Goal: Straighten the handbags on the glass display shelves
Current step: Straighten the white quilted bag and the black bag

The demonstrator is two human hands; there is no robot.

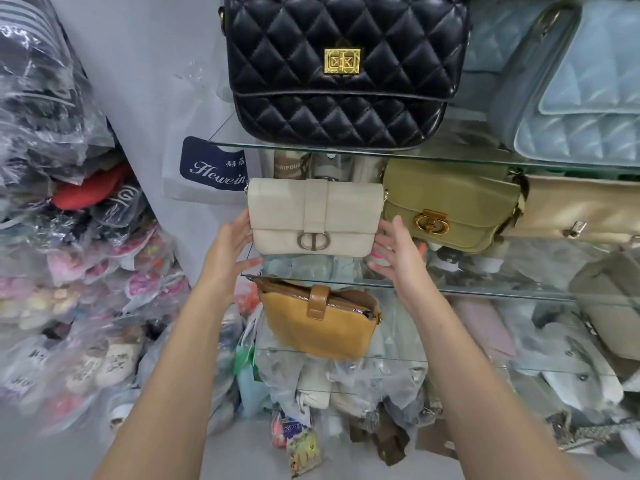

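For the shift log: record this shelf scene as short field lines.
top shelf: black quilted bag, pale blue quilted bag
middle shelf: cream bag, olive bag, both upright
lower shelf: tan bag, tilted
left hand: open, at the cream bag's left end
right hand: open, by its right end; contact unclear
beside shelves: heap of plastic-wrapped goods

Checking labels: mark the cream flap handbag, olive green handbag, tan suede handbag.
cream flap handbag (332, 206), head view, flap right of strap
olive green handbag (450, 195), head view, flap above gold clasp
tan suede handbag (311, 330), head view, front panel
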